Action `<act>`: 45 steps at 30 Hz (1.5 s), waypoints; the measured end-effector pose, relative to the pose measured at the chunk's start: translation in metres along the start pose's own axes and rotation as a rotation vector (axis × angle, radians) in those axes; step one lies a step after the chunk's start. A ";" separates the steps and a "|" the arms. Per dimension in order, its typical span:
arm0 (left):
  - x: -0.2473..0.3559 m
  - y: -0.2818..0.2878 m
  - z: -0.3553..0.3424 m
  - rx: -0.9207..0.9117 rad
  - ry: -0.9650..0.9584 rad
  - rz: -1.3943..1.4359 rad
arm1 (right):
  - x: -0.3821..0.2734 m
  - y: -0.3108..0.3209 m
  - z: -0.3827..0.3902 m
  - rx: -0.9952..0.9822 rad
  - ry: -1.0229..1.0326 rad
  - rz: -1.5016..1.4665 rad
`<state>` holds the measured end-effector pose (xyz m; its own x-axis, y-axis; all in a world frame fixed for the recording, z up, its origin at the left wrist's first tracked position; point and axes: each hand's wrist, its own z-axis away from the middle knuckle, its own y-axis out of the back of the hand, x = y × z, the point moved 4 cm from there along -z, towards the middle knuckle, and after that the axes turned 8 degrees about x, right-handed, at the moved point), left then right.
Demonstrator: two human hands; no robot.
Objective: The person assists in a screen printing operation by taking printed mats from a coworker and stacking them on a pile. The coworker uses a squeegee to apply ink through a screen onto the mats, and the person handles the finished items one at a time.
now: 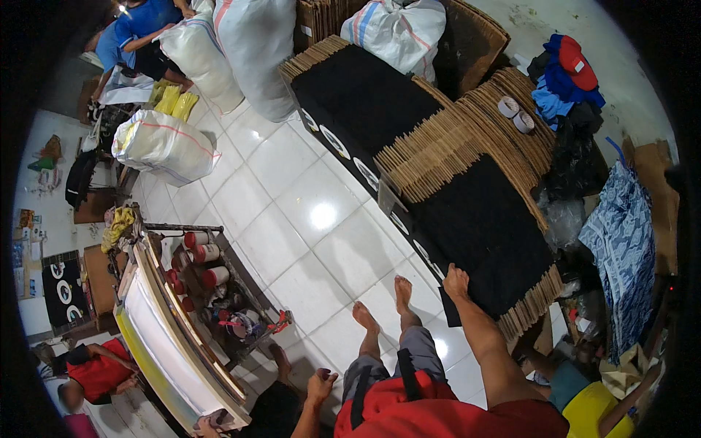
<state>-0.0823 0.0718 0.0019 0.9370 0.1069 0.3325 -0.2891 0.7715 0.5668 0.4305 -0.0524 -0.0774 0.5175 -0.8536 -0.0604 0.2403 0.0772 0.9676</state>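
My right hand (pixel 456 281) is closed on the near edge of a black cloth (pixel 467 219), at its left side. This cloth lies over a long row of upright brown boards (pixel 431 157), and another black cloth (pixel 372 91) covers the row's far part. Round white prints (pixel 334 141) show along the side that hangs toward the floor. Low in front of me, away from the cloth, my left hand (pixel 321 385) is curled closed. Its palm is turned from view, so I cannot tell whether anything is inside.
Left of me stands a rack with framed screens (pixel 171 350) and red-and-white tubs (pixel 208 253). Large white sacks (pixel 255 55) stand at the back. People in blue (pixel 142 29), red (pixel 102 372) and yellow (pixel 599 409) are nearby. Tape rolls (pixel 515 114) lie on the boards at right.
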 end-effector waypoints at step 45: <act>0.009 0.011 -0.027 -0.146 -0.141 0.283 | -0.018 0.086 0.197 0.048 -0.136 -0.310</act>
<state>-0.0714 0.0981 -0.0090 0.7847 0.2496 0.5674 -0.4927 0.8066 0.3266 0.2800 -0.1317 0.0547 0.3104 -0.8940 -0.3232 0.3286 -0.2181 0.9189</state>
